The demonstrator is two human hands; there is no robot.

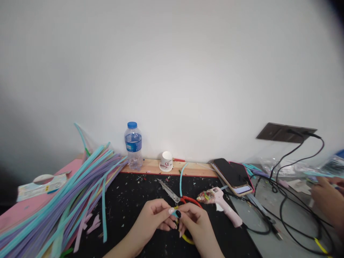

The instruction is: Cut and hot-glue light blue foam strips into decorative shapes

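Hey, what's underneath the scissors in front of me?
The black mat shows around the blades of the scissors. Your right hand partly covers the handles, so whatever lies beneath there can't be seen.

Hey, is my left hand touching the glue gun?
Apart. The head view shows the left hand clear of the glue gun, with the right hand between them.

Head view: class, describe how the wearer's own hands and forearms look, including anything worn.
The left hand is ungloved, with a pale, glossy thumbnail. The right hand is also ungloved, its thumbnail black. No sleeve, ring, watch or bracelet shows on either.
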